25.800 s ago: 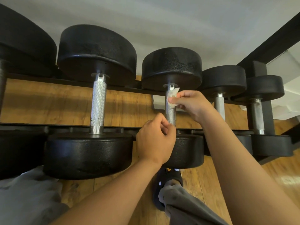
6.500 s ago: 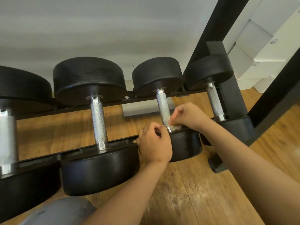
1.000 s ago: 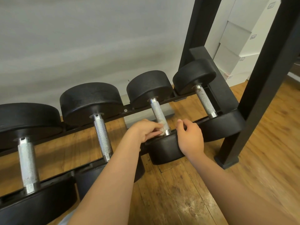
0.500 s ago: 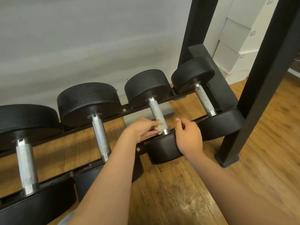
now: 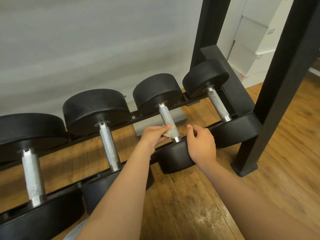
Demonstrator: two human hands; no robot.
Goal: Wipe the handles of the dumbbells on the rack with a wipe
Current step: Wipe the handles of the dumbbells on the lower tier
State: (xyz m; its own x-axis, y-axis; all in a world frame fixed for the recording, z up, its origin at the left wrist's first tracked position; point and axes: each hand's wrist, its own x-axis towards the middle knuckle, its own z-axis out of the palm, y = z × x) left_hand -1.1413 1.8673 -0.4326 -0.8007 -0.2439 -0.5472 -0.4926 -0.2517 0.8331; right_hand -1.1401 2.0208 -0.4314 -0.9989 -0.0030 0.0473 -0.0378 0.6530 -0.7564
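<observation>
Step in hand: wiping the handle of the third dumbbell from the left, at its near end. The left hand pinches the crumpled wipe between thumb and fingers, pressing it to the handle's left side just above the near head. The right hand steadies that head, fingers curled over its far edge, thumb raised, apart from the wipe. Judgement: the next move calls for carrying the wipe right to the last handle, which shows specks at its far end.

Stacked white boxes far right. Plain grey wall left of them. Scuffed wood plank floor below them.
</observation>
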